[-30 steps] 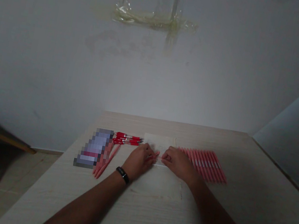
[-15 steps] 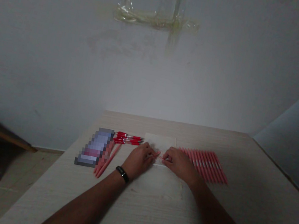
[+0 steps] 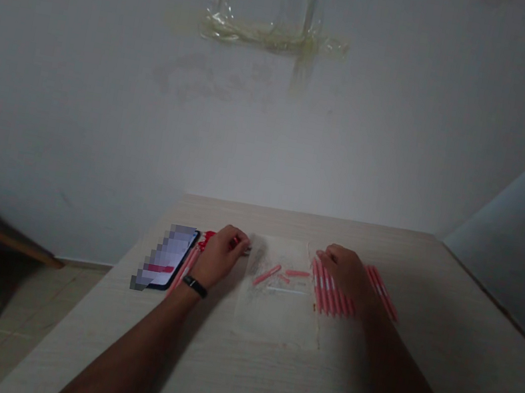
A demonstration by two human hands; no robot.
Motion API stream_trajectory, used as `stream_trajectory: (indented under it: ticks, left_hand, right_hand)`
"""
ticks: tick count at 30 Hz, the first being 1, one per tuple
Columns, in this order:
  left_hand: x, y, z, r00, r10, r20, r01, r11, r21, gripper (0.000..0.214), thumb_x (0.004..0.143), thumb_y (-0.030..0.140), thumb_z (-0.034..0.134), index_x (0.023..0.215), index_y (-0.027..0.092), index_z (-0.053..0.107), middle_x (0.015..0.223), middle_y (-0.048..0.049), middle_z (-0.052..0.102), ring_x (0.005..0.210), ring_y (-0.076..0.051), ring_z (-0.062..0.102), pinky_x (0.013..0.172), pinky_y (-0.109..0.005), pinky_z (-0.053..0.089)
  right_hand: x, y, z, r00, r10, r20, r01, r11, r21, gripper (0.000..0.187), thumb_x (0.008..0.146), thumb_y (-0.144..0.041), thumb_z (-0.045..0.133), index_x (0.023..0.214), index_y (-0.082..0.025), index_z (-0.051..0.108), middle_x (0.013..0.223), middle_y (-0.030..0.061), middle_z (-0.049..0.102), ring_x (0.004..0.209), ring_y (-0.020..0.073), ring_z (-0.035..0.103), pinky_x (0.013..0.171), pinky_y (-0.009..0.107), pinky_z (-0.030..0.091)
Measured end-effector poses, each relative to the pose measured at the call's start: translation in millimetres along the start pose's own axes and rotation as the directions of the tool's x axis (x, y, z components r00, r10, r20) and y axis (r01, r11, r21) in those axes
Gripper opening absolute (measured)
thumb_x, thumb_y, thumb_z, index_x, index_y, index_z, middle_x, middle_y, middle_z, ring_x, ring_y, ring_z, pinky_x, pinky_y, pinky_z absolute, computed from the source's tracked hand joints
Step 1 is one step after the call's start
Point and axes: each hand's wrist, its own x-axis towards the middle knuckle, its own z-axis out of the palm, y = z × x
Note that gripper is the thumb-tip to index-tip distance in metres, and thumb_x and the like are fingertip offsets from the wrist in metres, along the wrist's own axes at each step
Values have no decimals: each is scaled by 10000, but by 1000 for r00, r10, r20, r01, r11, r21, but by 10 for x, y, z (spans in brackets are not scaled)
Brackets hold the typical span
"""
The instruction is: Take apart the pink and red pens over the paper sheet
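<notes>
Pink pens point(image 3: 330, 295) beneath right hand point(image 3: 342, 266)

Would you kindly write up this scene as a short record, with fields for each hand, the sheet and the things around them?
Left hand: over the red pens; contact unclear
Right hand: over the row of pink pens; contact unclear
Wristband: black, on the left wrist
Sheet: pale, between the hands; small pink pieces and a thin pale rod on it
Phone: far left on the tabletop, partly pixelated
Wall: strips of clear tape, yellowed
</notes>
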Motion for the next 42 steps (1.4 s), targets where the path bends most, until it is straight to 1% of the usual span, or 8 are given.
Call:
stream_trajectory:
  ticks: [7,12,15,19,24,30,35,42]
  left_hand:
    - [-1,-5,-7,1000,-12,-16,13,998,62,263,920,400,540,810,174,619,766,-32,661,712,-167,607,652,-278,440]
    - [-25,-23,72,998,-54,30,53,998,42,338,920,455,511,733,182,584,649,-4,612,629,-163,567,583,-262,390]
    - [-39,-23,97,996,-67,57,66,998,20,366,930,476,492,723,186,577,614,10,597,607,-158,560,577,-257,381]
    - [-51,-22,100,996,-65,58,64,997,34,375,937,477,486,735,182,598,647,5,624,626,-159,574,596,-260,383]
    - [-61,-44,127,993,-67,96,66,998,16,351,933,455,502,745,176,602,619,13,613,592,-150,564,583,-254,375]
    - [-80,-69,191,993,14,116,-17,1000,25,220,930,355,518,863,180,633,741,-3,653,661,-149,574,615,-257,384]
    - [-92,-14,210,990,26,141,-33,998,45,154,874,238,545,953,172,660,746,-11,644,673,-159,573,628,-263,396]
    - [-107,53,209,988,37,151,-48,996,73,187,850,190,517,922,168,688,703,-13,631,655,-163,563,623,-264,383]
  right_hand:
    - [9,173,-56,999,37,-3,-37,999,-15,526,966,-503,436,538,-199,419,549,-15,446,539,127,408,571,278,251]
    - [24,220,-9,995,35,-92,-36,999,-5,543,931,-514,465,499,-200,369,485,-31,365,491,113,335,546,283,216]
    - [24,223,-8,988,48,-146,-47,999,10,524,917,-499,480,501,-202,361,484,-33,365,491,110,333,544,282,220]
    - [12,200,-18,982,114,-150,-101,991,91,507,923,-509,475,528,-202,393,487,-39,383,494,110,365,531,264,235]
    - [5,170,-28,980,131,-151,-112,985,131,404,932,-455,474,624,-194,488,574,-22,509,550,123,446,564,251,285]
    - [6,157,-32,985,130,-117,-120,989,87,276,902,-383,489,692,-205,486,599,-32,491,574,130,455,574,247,284]
    - [8,181,-15,987,77,-143,-77,997,4,335,902,-389,494,629,-207,430,587,-31,453,564,126,406,574,260,261]
    - [11,214,6,995,47,-86,-48,999,-9,514,950,-506,451,545,-197,387,535,-30,399,523,118,386,561,280,231]
